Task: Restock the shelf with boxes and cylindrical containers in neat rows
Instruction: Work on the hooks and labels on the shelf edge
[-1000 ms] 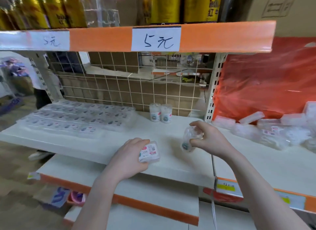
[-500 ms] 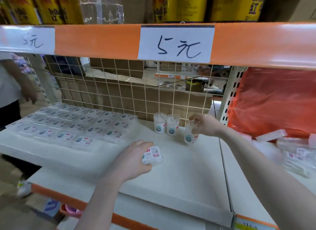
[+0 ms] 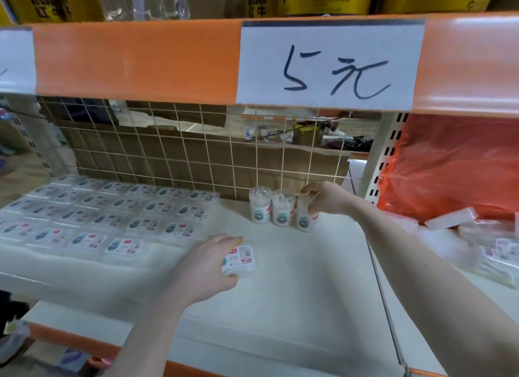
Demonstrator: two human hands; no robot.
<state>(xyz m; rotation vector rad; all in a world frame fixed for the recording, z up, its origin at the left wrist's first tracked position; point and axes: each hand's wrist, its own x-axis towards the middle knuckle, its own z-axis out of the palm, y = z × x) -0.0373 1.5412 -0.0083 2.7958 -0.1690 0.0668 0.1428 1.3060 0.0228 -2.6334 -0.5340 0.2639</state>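
On white shelf (image 3: 295, 278), right grip (image 3: 323, 198) atop third cylinder (image 3: 305, 218), left grip (image 3: 209, 260) clutching box (image 3: 241, 260)

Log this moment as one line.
right hand: setting third cylindrical container in row | left hand: holding small box over shelf

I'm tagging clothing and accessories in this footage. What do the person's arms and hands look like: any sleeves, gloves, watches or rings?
Both arms are bare along all that shows, from forearm to fingers; no sleeve edge enters the frame. The left hand and right hand wear no gloves. No watch, bracelet or ring shows on either wrist or on the visible fingers. No markings or tattoos can be made out, though the picture is slightly blurred.
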